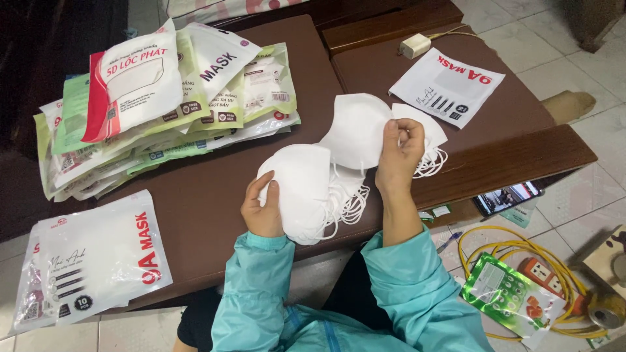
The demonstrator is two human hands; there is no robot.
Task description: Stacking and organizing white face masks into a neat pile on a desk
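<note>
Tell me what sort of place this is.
Probably a home turned packing spot: a low brown wooden table on a tiled floor, heaped printed plastic mask packets, loose white fabric face masks in both hands, a tangled yellow extension cord nearby.

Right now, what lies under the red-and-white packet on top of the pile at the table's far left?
Under the red-and-white packet lies a fanned heap of flat mask packets, green-edged and white. Only their edges and corners show; how many there are and the brown table beneath them are covered.
</note>
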